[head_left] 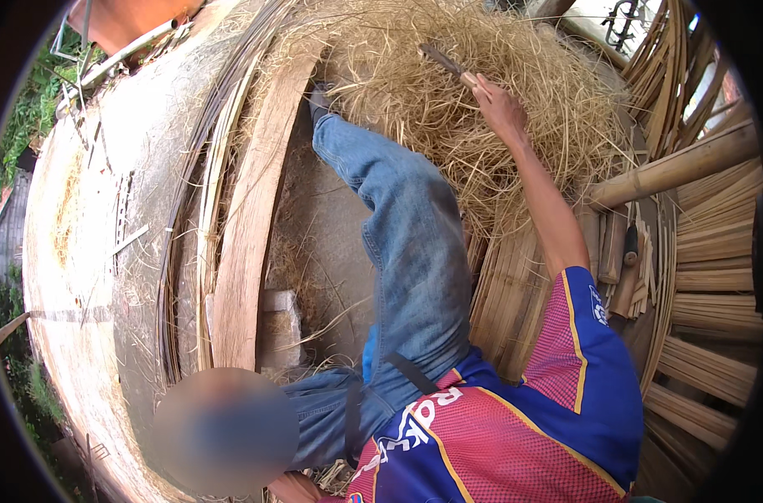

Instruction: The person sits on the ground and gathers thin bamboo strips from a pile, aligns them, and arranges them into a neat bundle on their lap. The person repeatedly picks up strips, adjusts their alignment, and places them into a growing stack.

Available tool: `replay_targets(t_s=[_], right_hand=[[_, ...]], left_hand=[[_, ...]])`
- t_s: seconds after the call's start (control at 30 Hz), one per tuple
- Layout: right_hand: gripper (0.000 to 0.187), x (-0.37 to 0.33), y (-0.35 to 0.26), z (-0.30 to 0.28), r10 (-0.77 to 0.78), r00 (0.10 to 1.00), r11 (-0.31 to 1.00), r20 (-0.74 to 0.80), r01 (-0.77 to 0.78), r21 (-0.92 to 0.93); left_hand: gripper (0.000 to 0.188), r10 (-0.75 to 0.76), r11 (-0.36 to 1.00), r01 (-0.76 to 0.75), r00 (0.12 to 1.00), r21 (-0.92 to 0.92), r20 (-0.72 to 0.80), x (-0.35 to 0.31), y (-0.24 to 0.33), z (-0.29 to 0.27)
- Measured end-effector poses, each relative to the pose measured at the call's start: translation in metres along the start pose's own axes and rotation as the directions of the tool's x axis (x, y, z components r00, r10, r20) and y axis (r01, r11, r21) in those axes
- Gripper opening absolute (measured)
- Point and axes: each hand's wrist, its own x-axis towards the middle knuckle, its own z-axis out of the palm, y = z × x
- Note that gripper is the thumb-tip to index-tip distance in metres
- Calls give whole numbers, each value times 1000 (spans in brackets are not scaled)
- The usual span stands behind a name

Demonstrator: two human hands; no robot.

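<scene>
A knife (445, 61) is gripped by the right hand (500, 109), fingers clamped round its handle, and held out over a big messy pile of shavings (557, 142). The left hand's fingers honestly can't be made out.

My right hand (497, 104) is closed round the pale wooden handle of a dark-bladed knife (456, 70) over a loose heap of straw-coloured, fibrous shavings (406, 101), the blade pointing away and to my left. Left of that hand, past my leg in faded blue jeans (415, 210), lie a long, flat, brown wooden plank (256, 201) and thin dark strips (188, 184); to its right and nearer me is a thick, round, tan bamboo pole (683, 165). My left hand is lost in blur.
</scene>
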Motion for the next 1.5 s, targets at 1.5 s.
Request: replay_targets(t_s=[1.5], right_hand=[[41, 91, -31, 102, 148, 973, 973, 179, -110, -205]], left_hand=[[44, -43, 113, -319, 945, 941, 325, 15, 97, 132]])
